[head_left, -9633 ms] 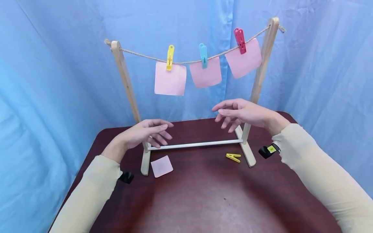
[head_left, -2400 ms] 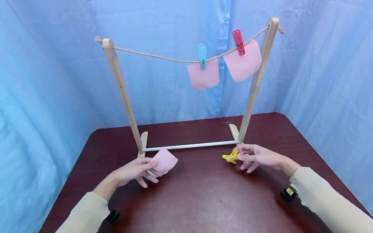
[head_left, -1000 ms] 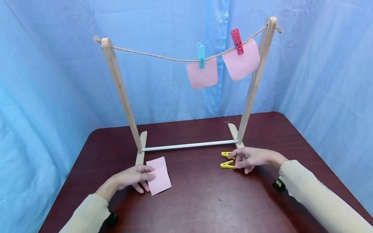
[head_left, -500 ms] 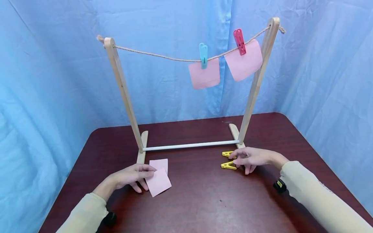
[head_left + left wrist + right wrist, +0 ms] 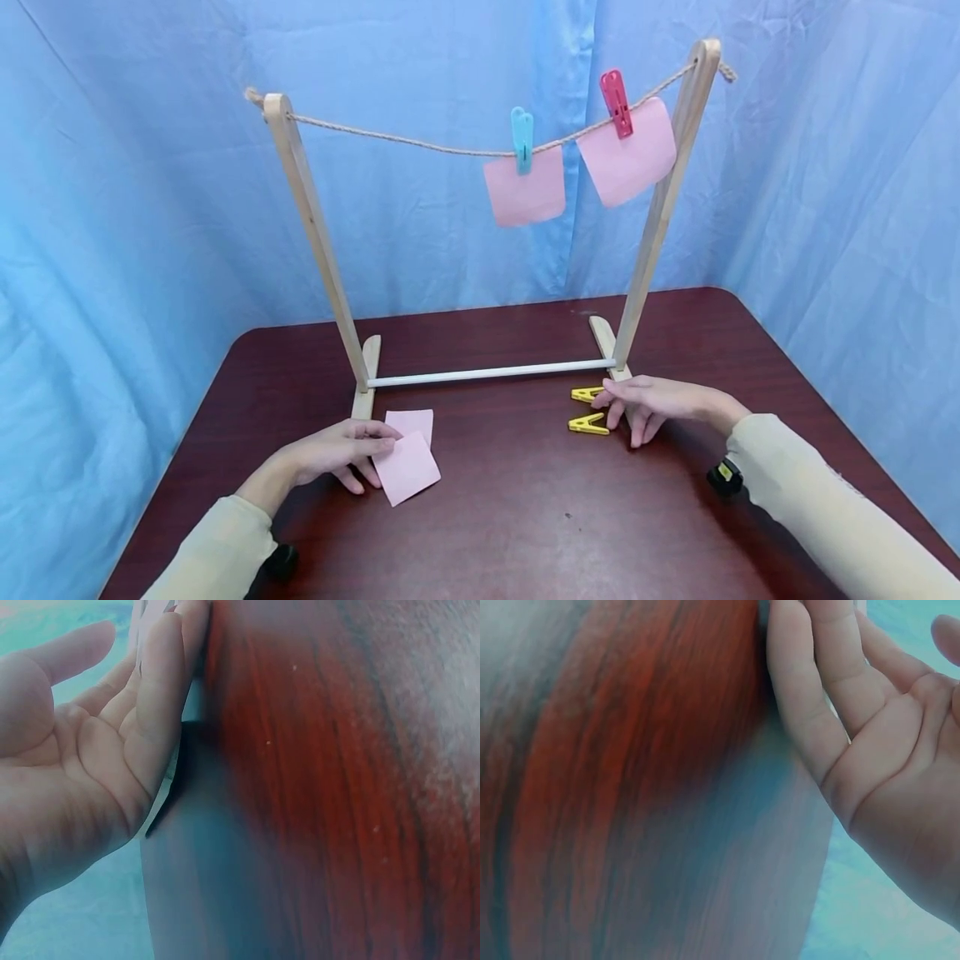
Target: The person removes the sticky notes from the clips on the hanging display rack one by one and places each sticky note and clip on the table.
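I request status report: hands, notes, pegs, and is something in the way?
Left hand at front pink note, overlapping rear note.
Right hand beside front yellow peg.
In the way: that hand, partly hiding rear yellow peg.

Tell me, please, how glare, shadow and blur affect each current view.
Head view: fairly sharp, with soft sheen on the table and a dark shadow beside the right sleeve; left wrist view: pale glare at upper right, bluish haze low on the table, palm creases of the left hand readable; right wrist view: pale glare at upper left, bluish blur beside the right hand.
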